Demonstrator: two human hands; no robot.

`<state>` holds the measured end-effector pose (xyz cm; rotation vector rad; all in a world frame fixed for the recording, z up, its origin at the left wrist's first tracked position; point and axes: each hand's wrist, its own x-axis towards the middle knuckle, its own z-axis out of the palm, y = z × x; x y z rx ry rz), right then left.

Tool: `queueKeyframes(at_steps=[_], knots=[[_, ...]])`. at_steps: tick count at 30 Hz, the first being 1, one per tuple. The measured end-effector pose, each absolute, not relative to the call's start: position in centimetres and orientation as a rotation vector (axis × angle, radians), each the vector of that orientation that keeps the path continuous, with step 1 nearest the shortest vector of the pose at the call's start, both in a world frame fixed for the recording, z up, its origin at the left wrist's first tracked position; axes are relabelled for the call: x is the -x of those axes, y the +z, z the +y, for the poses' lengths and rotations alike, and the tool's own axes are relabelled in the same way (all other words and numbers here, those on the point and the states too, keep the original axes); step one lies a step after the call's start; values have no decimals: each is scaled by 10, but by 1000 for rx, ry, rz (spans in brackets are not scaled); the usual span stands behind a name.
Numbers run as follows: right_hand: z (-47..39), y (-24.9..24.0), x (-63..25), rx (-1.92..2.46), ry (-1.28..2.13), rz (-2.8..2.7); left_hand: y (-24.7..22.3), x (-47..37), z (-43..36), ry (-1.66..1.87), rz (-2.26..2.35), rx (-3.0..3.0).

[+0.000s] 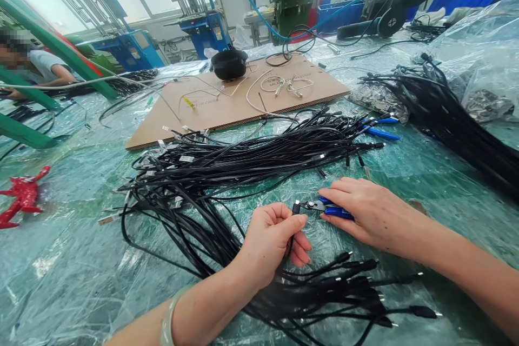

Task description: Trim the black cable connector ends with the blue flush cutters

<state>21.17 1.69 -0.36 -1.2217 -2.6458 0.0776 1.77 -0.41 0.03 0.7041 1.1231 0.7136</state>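
Observation:
Between the thumb and fingers of my left hand (270, 240) is the end of a black cable, its small black connector (297, 207) pointing up. My right hand (367, 211) is closed around the blue handles of a pair of flush cutters (339, 212). The cutter jaws reach left to the connector; whether they touch it I cannot tell. Just beyond my hands lies a thick bundle of black cables (251, 157) with pale metal plugs at its left end. More black cables (344, 286) fan out below my left hand, connector ends to the right.
A flat cardboard sheet (239, 100) carries white cables and a black round object (229, 65). A second blue-handled tool (381, 132) lies by the bundle. Another cable bundle (441, 102) sits at right, a red figure (24, 194) at left. One person (44, 67) works at far left.

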Motion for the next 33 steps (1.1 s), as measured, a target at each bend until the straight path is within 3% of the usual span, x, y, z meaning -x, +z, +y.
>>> queueKeyframes(at_steps=[33], knots=[[16, 0, -213, 1266, 312, -2676, 2, -19, -3, 704, 1151, -715]])
